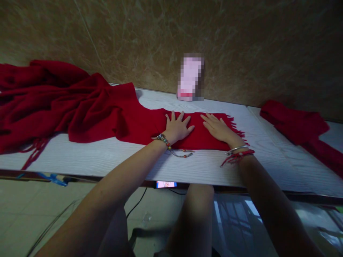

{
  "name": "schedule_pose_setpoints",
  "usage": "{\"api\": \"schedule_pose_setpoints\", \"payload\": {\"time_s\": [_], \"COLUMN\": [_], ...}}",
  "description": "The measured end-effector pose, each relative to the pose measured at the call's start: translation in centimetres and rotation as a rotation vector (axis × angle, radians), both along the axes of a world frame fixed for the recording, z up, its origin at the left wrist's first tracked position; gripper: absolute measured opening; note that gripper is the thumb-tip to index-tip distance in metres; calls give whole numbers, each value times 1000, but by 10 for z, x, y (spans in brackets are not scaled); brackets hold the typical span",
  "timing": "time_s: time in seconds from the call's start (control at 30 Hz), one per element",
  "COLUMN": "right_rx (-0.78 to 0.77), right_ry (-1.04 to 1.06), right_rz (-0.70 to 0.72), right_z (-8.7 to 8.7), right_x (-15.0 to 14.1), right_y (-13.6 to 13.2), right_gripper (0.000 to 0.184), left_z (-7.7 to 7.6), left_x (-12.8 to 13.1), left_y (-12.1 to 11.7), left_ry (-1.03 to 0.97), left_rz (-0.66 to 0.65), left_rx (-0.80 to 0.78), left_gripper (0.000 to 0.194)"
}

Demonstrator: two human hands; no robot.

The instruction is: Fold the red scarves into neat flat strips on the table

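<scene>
A red fringed scarf (144, 123) lies along the white table (107, 157). Its right end is spread flat and its left part is bunched in loose folds (53, 100). My left hand (177, 127) rests flat on the flat end, fingers spread, a beaded bracelet at the wrist. My right hand (218, 128) lies flat beside it near the fringe (237, 130), fingers stretched out, with a metal bangle and red cord at the wrist. Neither hand holds anything.
A second red scarf (297, 125) lies folded at the table's right end. A blurred pink box (190, 78) stands against the brown wall behind. A small lit screen (166, 184) shows under the table's front edge, above my knees. Cables run on the floor.
</scene>
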State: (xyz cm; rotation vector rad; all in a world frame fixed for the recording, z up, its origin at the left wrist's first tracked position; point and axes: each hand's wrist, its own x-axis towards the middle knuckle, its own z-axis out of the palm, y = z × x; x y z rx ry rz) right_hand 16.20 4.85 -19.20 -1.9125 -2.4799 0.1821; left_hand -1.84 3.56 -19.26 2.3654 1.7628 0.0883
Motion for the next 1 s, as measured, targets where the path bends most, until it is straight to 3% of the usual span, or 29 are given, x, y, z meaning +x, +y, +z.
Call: {"api": "schedule_pose_setpoints", "payload": {"time_s": [0.27,0.37,0.47,0.57,0.67,0.73,0.83,1.0], "right_rx": [-48,29,215,318,242,143,67,31], "right_ry": [-60,-48,-1,108,133,99,33,-17], "right_rz": [-331,-438,-421,-250,-37,29,-9,-319], "right_z": [9,9,9,7,2,-3,-7,0], "right_x": [36,51,58,49,32,24,26,55], "right_y": [4,2,2,3,3,4,7,9], "right_gripper": [56,55,56,55,55,54,53,53], "left_z": [3,3,3,3,4,3,2,1], "left_x": [-1,-1,-1,-1,-1,-1,-1,-2], "left_y": [-1,-1,0,-1,-1,-1,0,0], "left_ry": [2,2,-7,-10,-4,-1,-2,-5], "left_rz": [-5,-4,-3,-5,-6,-5,-3,-11], "left_rx": [-18,-27,-21,-21,-22,-18,-12,-9], "left_gripper": [60,60,59,59,60,60,60,60]}}
